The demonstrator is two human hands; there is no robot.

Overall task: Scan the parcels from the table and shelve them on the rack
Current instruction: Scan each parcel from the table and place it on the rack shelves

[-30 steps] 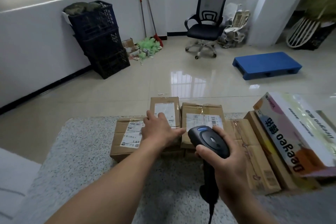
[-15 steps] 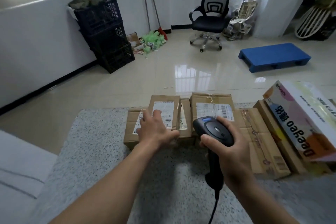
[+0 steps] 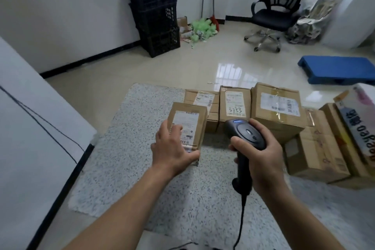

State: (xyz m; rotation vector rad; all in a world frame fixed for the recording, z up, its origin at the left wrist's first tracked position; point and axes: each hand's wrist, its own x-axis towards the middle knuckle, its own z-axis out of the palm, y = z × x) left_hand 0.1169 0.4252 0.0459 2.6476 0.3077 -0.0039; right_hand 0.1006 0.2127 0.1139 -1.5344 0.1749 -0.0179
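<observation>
A small parcel (image 3: 189,126) is gripped at its near end by the left hand (image 3: 172,148), label turned up; whether it is lifted off the speckled worktop (image 3: 121,168) cannot be told. The scanner (image 3: 246,136) is clasped around its handle by the right hand (image 3: 261,160), its head beside the label, not over it. The scan is judged not yet made. Behind, a row of three parcels (image 3: 235,105) and stacked boxes (image 3: 316,148) at the right are left waiting. No rack is seen, so nothing can be counted as shelved.
</observation>
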